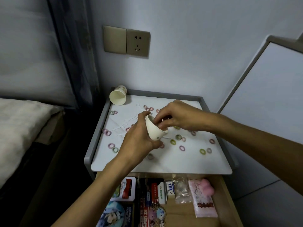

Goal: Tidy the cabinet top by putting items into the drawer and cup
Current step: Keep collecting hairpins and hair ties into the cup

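The left hand (139,138) grips the cup (155,130), tilted over the tabletop's (164,164) centre. The right hand (178,117) curls its fingertips at the cup's mouth; whether it pinches anything I cannot tell. The rings (202,151) lie scattered from 9 to 4 o'clock. So tilted, the cup may spill, or a drop may miss it.

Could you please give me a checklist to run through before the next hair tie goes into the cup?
1. Left grip holds the cup: ok.
2. Cup tilted toward the right grip: ok.
3. Right grip holds a tie: cannot tell; its fingers curl at the cup mouth.
4. Ties left on the cabinet top to pick: ok, many scattered.
5. Second cup upright: not ok, it lies on its side at the back left corner.
6. Drawer open: ok.
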